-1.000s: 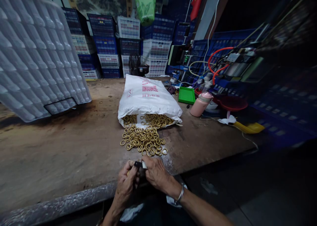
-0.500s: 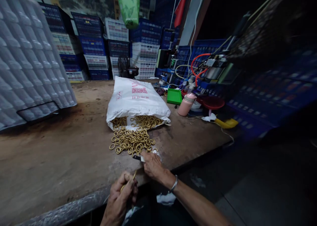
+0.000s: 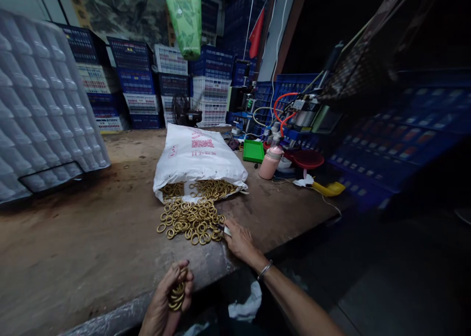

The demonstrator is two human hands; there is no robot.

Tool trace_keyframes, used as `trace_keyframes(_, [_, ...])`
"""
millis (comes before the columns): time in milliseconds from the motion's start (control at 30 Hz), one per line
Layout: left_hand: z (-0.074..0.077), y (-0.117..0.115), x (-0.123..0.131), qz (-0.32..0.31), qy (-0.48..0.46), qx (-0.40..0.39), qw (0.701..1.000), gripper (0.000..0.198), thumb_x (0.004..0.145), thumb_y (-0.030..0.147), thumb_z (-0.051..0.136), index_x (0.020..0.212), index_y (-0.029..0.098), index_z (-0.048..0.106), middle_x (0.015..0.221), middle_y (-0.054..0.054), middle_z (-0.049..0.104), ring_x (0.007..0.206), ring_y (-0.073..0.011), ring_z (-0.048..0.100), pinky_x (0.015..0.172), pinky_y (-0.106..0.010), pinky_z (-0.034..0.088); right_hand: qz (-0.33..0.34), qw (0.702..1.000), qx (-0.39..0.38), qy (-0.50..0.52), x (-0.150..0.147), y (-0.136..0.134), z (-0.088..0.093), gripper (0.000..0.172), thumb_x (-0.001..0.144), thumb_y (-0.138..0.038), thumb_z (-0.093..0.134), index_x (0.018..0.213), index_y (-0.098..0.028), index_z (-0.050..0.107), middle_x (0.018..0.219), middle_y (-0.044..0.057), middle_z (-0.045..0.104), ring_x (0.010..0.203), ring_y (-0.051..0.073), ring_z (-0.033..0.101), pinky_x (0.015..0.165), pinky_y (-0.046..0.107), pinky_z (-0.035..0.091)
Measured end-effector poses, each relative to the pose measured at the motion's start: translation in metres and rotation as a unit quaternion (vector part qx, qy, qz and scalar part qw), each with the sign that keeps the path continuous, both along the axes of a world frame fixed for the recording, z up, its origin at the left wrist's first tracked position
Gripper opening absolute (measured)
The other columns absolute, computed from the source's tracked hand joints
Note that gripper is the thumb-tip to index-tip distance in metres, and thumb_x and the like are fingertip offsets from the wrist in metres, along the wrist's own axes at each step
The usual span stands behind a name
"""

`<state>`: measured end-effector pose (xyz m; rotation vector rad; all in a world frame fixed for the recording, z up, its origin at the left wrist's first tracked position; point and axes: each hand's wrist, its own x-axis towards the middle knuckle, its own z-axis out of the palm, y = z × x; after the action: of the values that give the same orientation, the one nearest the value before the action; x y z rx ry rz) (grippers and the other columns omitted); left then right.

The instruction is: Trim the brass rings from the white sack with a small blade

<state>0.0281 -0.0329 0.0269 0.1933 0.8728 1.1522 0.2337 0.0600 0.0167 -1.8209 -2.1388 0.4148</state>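
Several brass-coloured rings lie stacked in my left hand, whose fingers curl around them just off the table's front edge. My right hand reaches over the table to the right side of a loose pile of rings. Between its thumb and fingers is a small tool with a dark end and a pale part; its exact kind is unclear. Behind the pile lies a white woven sack with red print, its mouth facing me and more rings inside. A metal bracelet circles my right wrist.
Clear plastic packaging with moulded rows stands at the left. Right of the sack are a green tray, a pink bottle, a red dish and a yellow object. Stacked crates line the back; a green bag hangs above.
My left hand has turned and lowered, now showing several rings in its grasp. The right hand with the small tool has shifted to the pile's right side. The camera view has tilted up slightly.
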Motion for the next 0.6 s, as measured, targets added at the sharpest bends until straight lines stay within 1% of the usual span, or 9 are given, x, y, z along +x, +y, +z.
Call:
trace_keyframes(67, [-0.005, 0.001, -0.002, -0.001, -0.025, -0.024, 0.999, 0.029, 0.058, 0.030, 0.073, 0.081, 0.014, 0.064, 0.068, -0.002, 0.061, 0.054, -0.0088, 0.053, 0.041, -0.017, 0.038, -0.005, 1.000, -0.002, 0.001, 0.001, 0.000, -0.001, 0.023, 0.079, -0.018, 0.042, 0.100, -0.023, 0.050, 0.092, 0.003, 0.061, 0.082, 0.015, 0.055, 0.064, 0.023, 0.031])
trace_keyframes(133, [-0.010, 0.002, -0.003, 0.001, -0.047, -0.038, 0.998, 0.022, 0.058, 0.028, 0.074, 0.072, 0.013, 0.063, 0.070, -0.003, 0.063, 0.058, -0.0099, 0.056, 0.044, -0.017, 0.041, -0.013, 1.000, -0.002, 0.008, 0.003, -0.001, -0.003, 0.022, 0.078, -0.017, 0.042, 0.097, -0.021, 0.050, 0.087, 0.003, 0.061, 0.075, 0.015, 0.055, 0.062, 0.024, 0.030])
trace_keyframes(167, [-0.012, 0.002, -0.002, 0.003, -0.051, -0.038, 0.998, 0.020, 0.059, 0.026, 0.073, 0.069, 0.013, 0.063, 0.071, -0.003, 0.063, 0.059, -0.0105, 0.057, 0.044, -0.017, 0.042, -0.017, 1.000, -0.003, 0.020, 0.003, -0.002, -0.004, 0.020, 0.077, -0.016, 0.042, 0.096, -0.020, 0.049, 0.083, 0.003, 0.060, 0.071, 0.015, 0.054, 0.060, 0.024, 0.030])
trace_keyframes(233, [-0.015, 0.003, 0.000, 0.008, -0.042, -0.033, 0.999, 0.016, 0.061, 0.023, 0.072, 0.070, 0.014, 0.062, 0.074, -0.004, 0.064, 0.063, -0.0115, 0.058, 0.045, -0.017, 0.043, -0.016, 0.997, -0.006, 0.071, 0.002, -0.006, -0.005, 0.014, 0.077, -0.016, 0.041, 0.089, -0.019, 0.048, 0.074, 0.001, 0.057, 0.065, 0.014, 0.051, 0.058, 0.024, 0.030])
trace_keyframes(300, [-0.015, 0.004, 0.005, 0.008, -0.020, -0.015, 1.000, 0.016, 0.064, 0.023, 0.070, 0.073, 0.014, 0.060, 0.074, -0.003, 0.063, 0.063, -0.0106, 0.058, 0.043, -0.016, 0.042, 0.002, 0.989, -0.006, 0.150, -0.005, -0.014, -0.004, 0.006, 0.079, -0.020, 0.040, 0.082, -0.019, 0.045, 0.069, -0.001, 0.052, 0.064, 0.013, 0.048, 0.058, 0.023, 0.031])
trace_keyframes(400, [-0.011, 0.004, 0.016, 0.009, 0.030, 0.035, 0.999, 0.023, 0.065, 0.031, 0.069, 0.079, 0.016, 0.057, 0.065, 0.002, 0.058, 0.054, -0.0076, 0.052, 0.038, -0.014, 0.036, 0.047, 0.968, -0.008, 0.248, -0.021, -0.028, 0.004, 0.007, 0.081, -0.025, 0.039, 0.078, -0.020, 0.043, 0.069, -0.003, 0.048, 0.064, 0.011, 0.045, 0.060, 0.022, 0.033])
trace_keyframes(500, [-0.007, 0.004, 0.026, 0.025, 0.098, 0.060, 0.993, 0.038, 0.064, 0.041, 0.068, 0.091, 0.019, 0.055, 0.059, 0.005, 0.054, 0.046, -0.0060, 0.046, 0.035, -0.014, 0.031, 0.087, 0.951, -0.024, 0.295, -0.039, -0.041, 0.014, 0.007, 0.082, -0.025, 0.040, 0.080, -0.020, 0.044, 0.071, -0.003, 0.047, 0.066, 0.011, 0.045, 0.061, 0.021, 0.034])
trace_keyframes(533, [-0.007, 0.004, 0.028, 0.028, 0.118, 0.062, 0.991, 0.039, 0.063, 0.043, 0.068, 0.091, 0.019, 0.054, 0.058, 0.006, 0.052, 0.044, -0.0053, 0.044, 0.035, -0.013, 0.029, 0.097, 0.947, -0.029, 0.305, -0.044, -0.043, 0.016, 0.007, 0.082, -0.025, 0.040, 0.080, -0.020, 0.044, 0.070, -0.004, 0.047, 0.066, 0.010, 0.044, 0.061, 0.021, 0.034])
trace_keyframes(600, [-0.008, 0.004, 0.030, 0.025, 0.154, 0.063, 0.986, 0.037, 0.064, 0.046, 0.066, 0.085, 0.018, 0.054, 0.053, 0.007, 0.048, 0.040, -0.0037, 0.038, 0.034, -0.013, 0.025, 0.111, 0.941, -0.034, 0.317, -0.052, -0.047, 0.020, 0.009, 0.083, -0.026, 0.041, 0.079, -0.020, 0.044, 0.069, -0.004, 0.046, 0.065, 0.010, 0.044, 0.061, 0.021, 0.034])
